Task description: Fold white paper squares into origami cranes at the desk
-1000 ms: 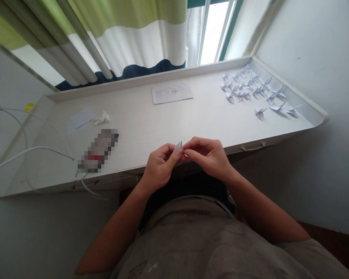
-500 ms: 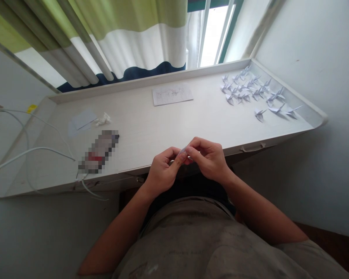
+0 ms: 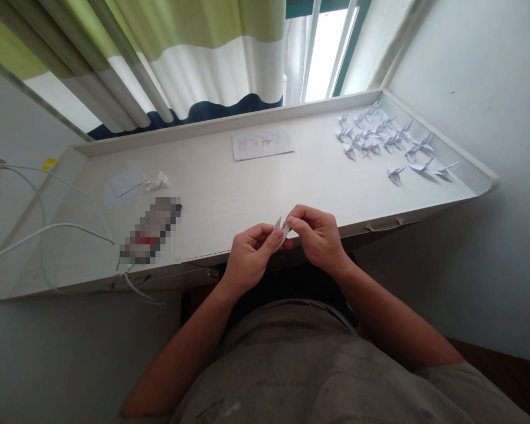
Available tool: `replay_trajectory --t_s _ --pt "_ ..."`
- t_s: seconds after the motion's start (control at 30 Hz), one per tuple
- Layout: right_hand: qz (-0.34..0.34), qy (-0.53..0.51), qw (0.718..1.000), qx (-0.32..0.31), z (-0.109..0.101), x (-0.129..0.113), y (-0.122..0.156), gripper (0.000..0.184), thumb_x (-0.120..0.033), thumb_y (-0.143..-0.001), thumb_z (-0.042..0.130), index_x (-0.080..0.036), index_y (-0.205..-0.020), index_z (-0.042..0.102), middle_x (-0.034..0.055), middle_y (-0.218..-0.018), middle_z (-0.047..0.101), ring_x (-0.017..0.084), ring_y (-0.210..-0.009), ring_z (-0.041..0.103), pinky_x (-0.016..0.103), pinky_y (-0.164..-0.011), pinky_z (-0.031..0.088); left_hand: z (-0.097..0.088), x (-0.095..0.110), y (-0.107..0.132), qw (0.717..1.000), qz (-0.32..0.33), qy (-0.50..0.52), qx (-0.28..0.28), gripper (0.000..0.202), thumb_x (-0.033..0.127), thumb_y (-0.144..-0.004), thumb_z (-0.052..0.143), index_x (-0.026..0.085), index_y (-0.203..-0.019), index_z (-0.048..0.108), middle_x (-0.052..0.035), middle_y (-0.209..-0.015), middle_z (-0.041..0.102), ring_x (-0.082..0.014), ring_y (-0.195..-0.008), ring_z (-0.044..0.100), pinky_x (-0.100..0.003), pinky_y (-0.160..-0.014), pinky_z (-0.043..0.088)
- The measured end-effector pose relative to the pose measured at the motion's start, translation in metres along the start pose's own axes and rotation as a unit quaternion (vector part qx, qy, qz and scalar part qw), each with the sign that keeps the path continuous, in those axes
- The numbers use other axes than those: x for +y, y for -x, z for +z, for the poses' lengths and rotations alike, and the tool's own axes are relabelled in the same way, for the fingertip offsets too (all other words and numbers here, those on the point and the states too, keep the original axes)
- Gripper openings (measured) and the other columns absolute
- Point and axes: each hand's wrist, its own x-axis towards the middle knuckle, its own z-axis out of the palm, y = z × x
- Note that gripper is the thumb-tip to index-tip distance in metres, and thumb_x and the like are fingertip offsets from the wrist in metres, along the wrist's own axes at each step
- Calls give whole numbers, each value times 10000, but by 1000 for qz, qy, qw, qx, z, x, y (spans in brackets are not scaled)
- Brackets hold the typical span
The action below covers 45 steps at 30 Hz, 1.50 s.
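A small folded piece of white paper (image 3: 281, 231) is pinched between my two hands just above the near edge of the white desk (image 3: 229, 194). My left hand (image 3: 249, 259) grips its lower part with thumb and fingers closed. My right hand (image 3: 317, 235) pinches its upper tip from the right. Most of the paper is hidden by my fingers.
Several folded white paper cranes (image 3: 382, 138) stand in rows at the desk's far right. A printed sheet (image 3: 262, 144) lies at the back centre. Paper squares (image 3: 124, 181) and a crumpled scrap (image 3: 158, 180) lie at left, near a blurred flat object (image 3: 150, 229) and white cables (image 3: 39, 229).
The folded paper has been turned between my fingers; its tip dipped out of sight and now shows again, slightly to the right. Both hands stayed at the desk's near edge.
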Motion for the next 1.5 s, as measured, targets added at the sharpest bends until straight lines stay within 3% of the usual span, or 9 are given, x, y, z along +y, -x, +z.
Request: replay_trajectory --t_s 0.1,0.27,0.43,0.73,0.83,0.97,1.1,1.3,1.5 --pt "-4 -26 1000 -8 -1 4 -1 208 -333 -944 699 -198 -788 719 16 -743 733 157 -682 651 293 -636 552 0 1 0 1000 -6 9 -2 371 525 -899 817 165 -989 808 -56 -790 810 -195 -774 758 -306 -793 587" --pt "0 -82 994 -74 -12 9 -6 205 -393 -948 752 -206 -1013 805 33 -866 788 175 -799 730 338 -777 634 -3 4 0 1000 -21 18 -5 338 505 -878 832 172 -873 772 -44 -731 790 -206 -749 766 -325 -810 590" --pt "14 -126 982 -142 -21 8 -15 202 -356 -861 873 -200 -963 797 39 -897 805 177 -836 760 342 -806 657 -4 7 1 999 -19 29 -17 312 466 -890 822 173 -809 749 -34 -723 775 -203 -763 771 -320 -834 587" --pt "27 -130 977 -170 -26 9 -18 209 -347 -880 864 -189 -994 787 38 -916 811 171 -840 772 345 -816 668 -5 6 2 999 -30 35 -21 291 466 -893 825 178 -899 784 -35 -731 788 -207 -774 782 -318 -830 588" --pt "1 -74 988 -136 -25 6 -17 224 -343 -888 846 -203 -1054 788 40 -957 806 182 -903 766 346 -840 652 -4 4 1 1000 -16 26 -7 295 469 -896 824 177 -896 786 -41 -743 788 -199 -764 763 -320 -816 588" --pt "-39 31 998 -25 -15 1 -8 183 -317 -909 811 -209 -1049 764 33 -945 782 178 -903 743 328 -818 625 -2 -2 -2 997 36 16 66 266 449 -895 831 189 -957 831 -54 -880 800 -189 -844 727 -316 -833 577" --pt "26 -11 998 -62 -1 9 5 220 -380 -910 814 -199 -1018 752 29 -905 777 162 -827 730 295 -750 608 -1 -8 -7 989 85 30 121 180 404 -868 859 228 -908 868 -42 -1003 746 -171 -947 676 -275 -839 544" --pt "58 -95 992 -58 10 18 10 300 -480 -903 825 -193 -863 747 24 -805 771 145 -723 689 278 -685 555 -1 -10 -11 991 54 84 89 165 391 -888 844 229 -897 873 -29 -925 729 -141 -869 656 -250 -802 538" --pt "99 -149 980 -84 5 11 8 331 -488 -897 834 -195 -795 720 20 -718 776 158 -673 699 296 -688 548 -18 1 -17 992 76 89 48 211 353 -867 870 242 -1047 861 -30 -930 805 -144 -812 711 -275 -786 595"
